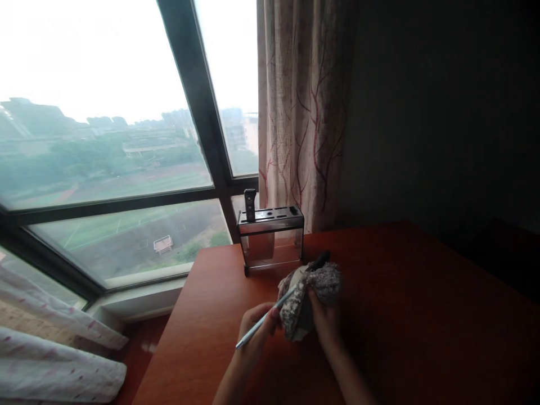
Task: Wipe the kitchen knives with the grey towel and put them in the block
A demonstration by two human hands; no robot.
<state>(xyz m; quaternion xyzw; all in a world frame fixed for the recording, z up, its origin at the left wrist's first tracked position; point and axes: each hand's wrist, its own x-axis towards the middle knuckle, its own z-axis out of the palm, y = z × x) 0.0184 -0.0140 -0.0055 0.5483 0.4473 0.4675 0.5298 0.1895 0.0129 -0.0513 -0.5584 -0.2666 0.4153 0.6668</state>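
Note:
Over the table, a grey-and-white patterned cloth is bunched around the middle of a sharpening steel. The steel's slim pale metal shaft slants toward the lower left, and its dark handle sticks out past the cloth at the upper right. My left hand is closed at the cloth's left side, its thumb by the shaft. On the right, my right hand grips the cloth, with most of its fingers hidden beneath. Behind them stands a clear-sided knife block, with one dark-handled knife in its left slot.
The reddish-brown wooden table reaches to a window at the left. A patterned curtain hangs behind the knife block, and another curtain is at the lower left. The right side is dark.

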